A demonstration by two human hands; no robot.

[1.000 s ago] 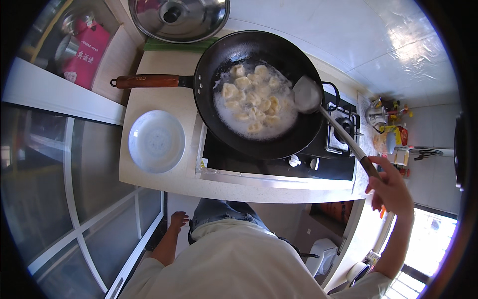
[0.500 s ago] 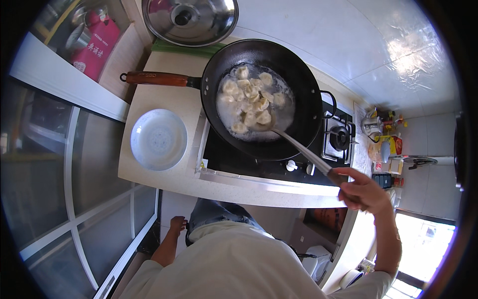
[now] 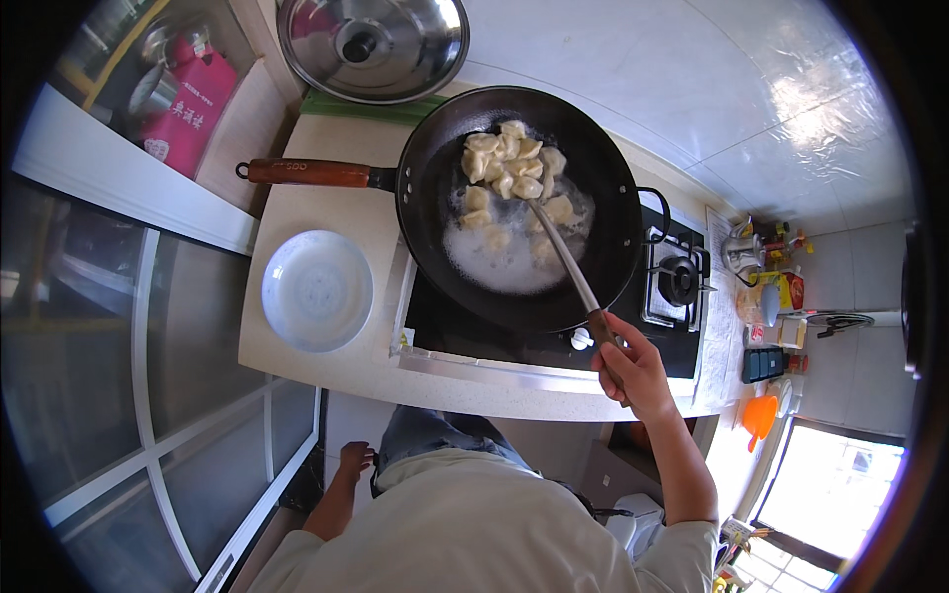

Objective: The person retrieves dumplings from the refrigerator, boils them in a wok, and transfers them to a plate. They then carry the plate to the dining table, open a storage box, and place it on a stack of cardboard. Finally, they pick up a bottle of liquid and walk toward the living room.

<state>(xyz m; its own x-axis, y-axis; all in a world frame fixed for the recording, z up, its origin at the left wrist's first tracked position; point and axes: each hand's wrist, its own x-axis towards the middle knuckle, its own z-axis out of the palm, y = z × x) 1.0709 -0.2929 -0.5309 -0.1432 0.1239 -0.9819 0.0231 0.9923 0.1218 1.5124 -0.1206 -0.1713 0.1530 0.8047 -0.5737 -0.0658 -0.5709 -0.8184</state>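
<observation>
In my right hand (image 3: 638, 371) is a long-handled metal cooking utensil (image 3: 570, 259), my fingers wrapped round its brown grip. Its shaft slants up and left into a black wok (image 3: 613, 237). The utensil's head is hidden at a heap of pale dumplings (image 3: 509, 158) bunched in the wok's far half. A few more dumplings lie nearer, partly under white foamy water (image 3: 499, 267). The wok sits on a black gas hob (image 3: 465, 341), its wooden handle (image 3: 306, 172) pointing left. Low beside my thigh hangs my left hand (image 3: 357, 458), fingers loosely apart and holding nothing.
A white bowl (image 3: 316, 292) stands on the counter left of the hob. Behind the wok, a steel lid (image 3: 371, 49) leans near the wall. A second burner (image 3: 678, 282) is at right; beyond it are jars and an orange item (image 3: 759, 417). Glazed sliding doors (image 3: 193, 326) border the left.
My right hand has moved left and nearer the hob with the utensil. Most dumplings have shifted from the wok's middle to its far side, bunched together. Foam now shows nearer me.
</observation>
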